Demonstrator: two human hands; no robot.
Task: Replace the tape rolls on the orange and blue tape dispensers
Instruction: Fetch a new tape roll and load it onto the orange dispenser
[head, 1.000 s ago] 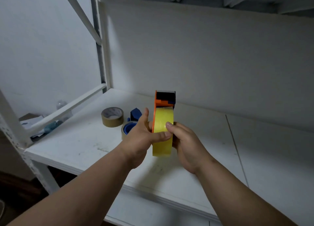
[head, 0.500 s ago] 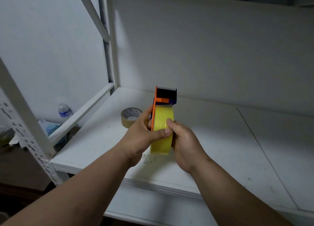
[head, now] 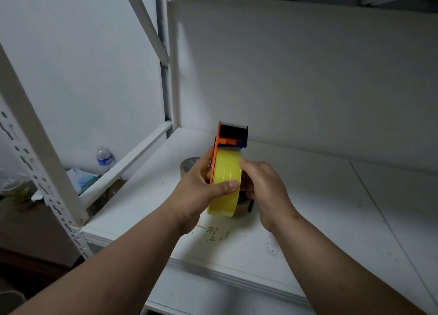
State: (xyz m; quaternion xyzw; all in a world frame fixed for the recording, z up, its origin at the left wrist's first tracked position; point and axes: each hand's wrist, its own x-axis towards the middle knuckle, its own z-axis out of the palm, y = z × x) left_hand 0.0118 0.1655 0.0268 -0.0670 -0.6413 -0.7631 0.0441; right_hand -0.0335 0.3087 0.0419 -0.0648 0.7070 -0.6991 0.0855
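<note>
A white shelf (head: 308,196) carries a brown tape roll (head: 189,164) near its left edge.

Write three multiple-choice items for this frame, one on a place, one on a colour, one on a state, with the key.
1. Where is the brown tape roll?
A. On the shelf board behind the left hand
B. On the floor
C. On top of the dispenser

2. What colour is the tape roll on the orange tape dispenser?
A. Blue
B. Yellow
C. White

3. How is the dispenser held?
A. Lying untouched on the shelf
B. In one hand only
C. In both hands, above the shelf

Key: 1 A, the brown roll lies flat on the white shelf, partly hidden by the left hand. 2 B, the yellow tape roll sits against the orange side plate. 3 C, the left thumb crosses the yellow roll while the right hand grips the far side.
</note>
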